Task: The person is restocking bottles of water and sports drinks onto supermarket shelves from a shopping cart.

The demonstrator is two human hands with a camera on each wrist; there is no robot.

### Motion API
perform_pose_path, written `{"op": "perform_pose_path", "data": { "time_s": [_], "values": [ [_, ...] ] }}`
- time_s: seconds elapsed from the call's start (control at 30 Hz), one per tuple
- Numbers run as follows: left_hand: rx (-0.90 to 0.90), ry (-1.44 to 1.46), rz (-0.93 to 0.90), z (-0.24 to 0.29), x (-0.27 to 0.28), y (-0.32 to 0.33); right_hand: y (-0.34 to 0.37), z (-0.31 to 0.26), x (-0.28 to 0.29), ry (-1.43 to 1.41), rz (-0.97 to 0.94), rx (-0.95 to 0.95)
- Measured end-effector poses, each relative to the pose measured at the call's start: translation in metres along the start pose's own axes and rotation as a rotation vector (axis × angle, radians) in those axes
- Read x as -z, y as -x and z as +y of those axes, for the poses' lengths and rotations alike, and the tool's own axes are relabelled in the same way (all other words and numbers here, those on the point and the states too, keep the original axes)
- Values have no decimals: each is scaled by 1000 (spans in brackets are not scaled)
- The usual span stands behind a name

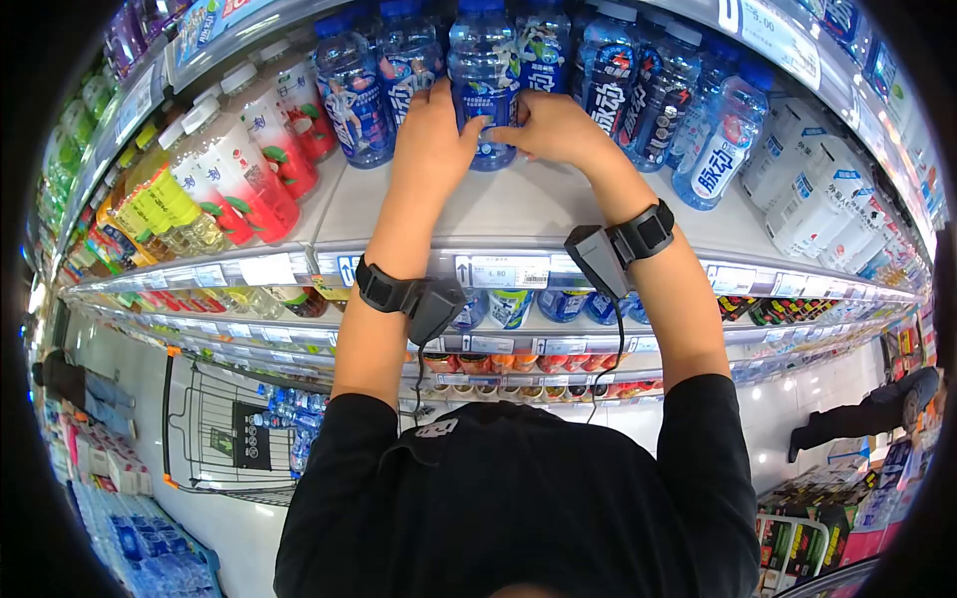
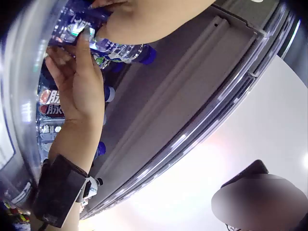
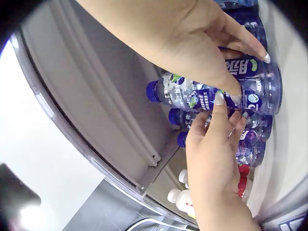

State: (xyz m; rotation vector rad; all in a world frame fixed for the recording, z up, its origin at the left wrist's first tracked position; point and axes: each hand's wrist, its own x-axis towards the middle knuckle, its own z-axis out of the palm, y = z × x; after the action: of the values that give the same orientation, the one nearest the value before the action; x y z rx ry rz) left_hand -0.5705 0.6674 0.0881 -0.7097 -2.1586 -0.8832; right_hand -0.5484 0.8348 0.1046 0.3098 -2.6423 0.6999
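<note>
Far L of frame: wire cart (image 1: 249,439), thin bars w/ orange corners, blue btls (image 1: 289,424) inside. Upper L: red-and-white btls (image 1: 244,169), smooth plastic, white caps, in slanting rows. Next, pale shelf (image 1: 344,214), flat, hard, a bit shiny. Top L of mid: neighbor btls (image 1: 354,95), clear plastic w/ bright wraps. Top mid: blue-label btl (image 1: 485,105), clear, round, shiny, w/ blue cap. Top R: white-label btl (image 1: 720,149), round too, tilted in view; then white packs (image 1: 817,189), boxy, nr the R edge.

L of mid: L arm (image 1: 369,349), reaching up the frame, w/ black strap (image 1: 391,289) on wrist. Top mid: L hand (image 1: 434,140), gripping the L side of the blue-label btl, thumb across the front. Just R: R hand (image 1: 558,130), bent inward, gripping the R side, thumb on front too, nr the other thumb. Then R arm (image 1: 683,299), slanting up to the L, w/ same kind of strap.

Blue-label btl upright btwn both hands, base down at the shelf; long axis up-down in head view, cap to top. In L wrist view, upper L, on a slant, cap to lower R. In R wrist view, R of mid, nearly level, cap to L.
</note>
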Motion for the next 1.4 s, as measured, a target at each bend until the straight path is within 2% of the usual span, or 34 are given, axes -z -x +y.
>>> {"op": "perform_pose_path", "data": {
  "time_s": [0.03, 0.07, 0.17, 0.23, 0.33, 0.4, 0.47, 0.53, 0.6, 0.67, 0.7, 0.77, 0.83, 0.87, 0.9, 0.93, 0.97, 1.1, 1.13, 1.23, 1.3, 1.33, 1.37, 1.4],
  "values": [
    [-18, -8, 16, -2, -1, 1, 2, 0, -2, 78, 52, 31],
    [-29, 21, 3, -5, -1, 1, 1, 6, -7, 101, 182, 131],
    [-38, 137, -48, -8, -2, -3, 3, 5, 0, 38, 127, 106],
    [-6, 254, -107, -7, -2, -4, 2, 3, 2, -50, 40, 21],
    [21, 160, -100, -4, -2, -4, 2, -6, 3, -104, -30, -89],
    [4, 60, -46, 0, -1, -2, 0, -7, 3, -90, -80, -123],
    [-54, -46, 33, 2, -1, -1, 0, -6, 2, -199, -172, -175],
    [-10, 8, -6, 3, -4, -2, -8, 4, -5, -261, -236, -179],
    [-16, 81, 14, 5, -6, -3, -11, 9, -6, -142, -266, -157],
    [-38, 141, 39, 4, -15, -5, -14, 14, -9, -79, -198, -83],
    [-23, 189, 55, 1, -19, -6, -18, 17, -7, -37, -275, -115],
    [-19, 141, 106, -11, -38, -4, -15, 15, -7, -36, -184, -100],
    [123, 162, -60, 8, -9, 6, -14, 24, -4, -423, -307, -265],
    [90, 160, -47, 11, -3, 11, -6, 8, 8, -360, -325, -260],
    [59, 157, -43, 11, 3, 18, 4, -9, 20, -293, -300, -243],
    [24, 183, -8, 12, 15, 24, 4, 0, 25, -282, -242, -178],
    [-10, 208, 24, 17, 30, 31, 17, -15, 34, -272, -140, -125],
    [-162, 340, 154, 30, 84, 65, 60, -72, 60, -380, -76, 50],
    [-236, 357, 194, 31, 95, 77, 70, -80, 57, -430, -33, 129],
    [-378, 307, 148, 24, 121, 124, 101, -112, 34, -558, 86, 332],
    [-300, 312, 102, 12, 126, 170, 131, -137, 9, -636, 101, 431],
    [-242, 311, 143, 6, 124, 197, 146, -146, -7, -674, 76, 471],
    [-186, 308, 185, -3, 118, 228, 156, -140, -35, -785, -1, 546],
    [-32, 335, 116, -15, 106, 267, 171, -144, -61, -957, -139, 479]
  ]
}}
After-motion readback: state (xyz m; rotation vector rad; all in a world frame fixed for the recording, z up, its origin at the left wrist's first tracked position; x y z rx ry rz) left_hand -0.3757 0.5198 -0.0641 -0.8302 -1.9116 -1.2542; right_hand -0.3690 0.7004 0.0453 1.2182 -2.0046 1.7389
